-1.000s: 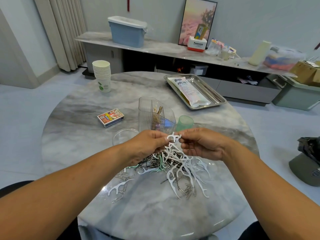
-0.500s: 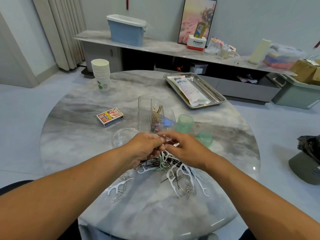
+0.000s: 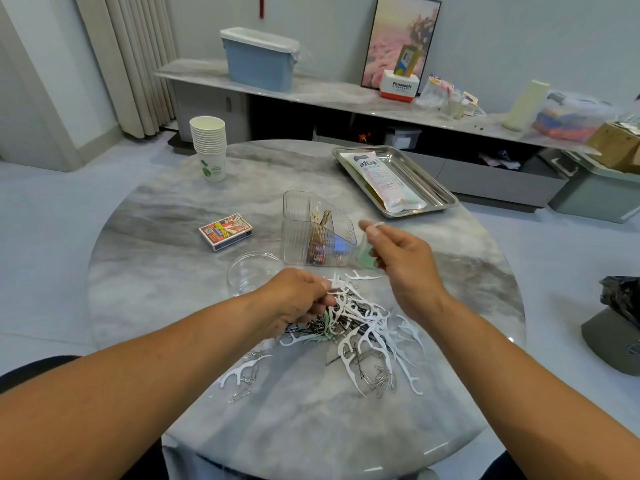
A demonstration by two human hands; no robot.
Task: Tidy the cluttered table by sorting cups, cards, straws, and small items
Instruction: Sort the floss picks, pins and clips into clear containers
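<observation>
Table (image 3: 173, 271) holds steel tray (image 3: 440, 188) with a packet (image 3: 384, 181), clear bin (image 3: 304, 233) with clips, floss-pick pile (image 3: 360, 327). Left hand (image 3: 298, 303) pinches picks in pile; right hand (image 3: 401, 258) pinches one pick above bin.

Tabletop (image 3: 173, 258): grey-white marble veining. Floss picks (image 3: 367, 327): white, few mint green. Card box (image 3: 225, 231): red, blue edge. Cup stack (image 3: 208, 147): cream, green print.
</observation>
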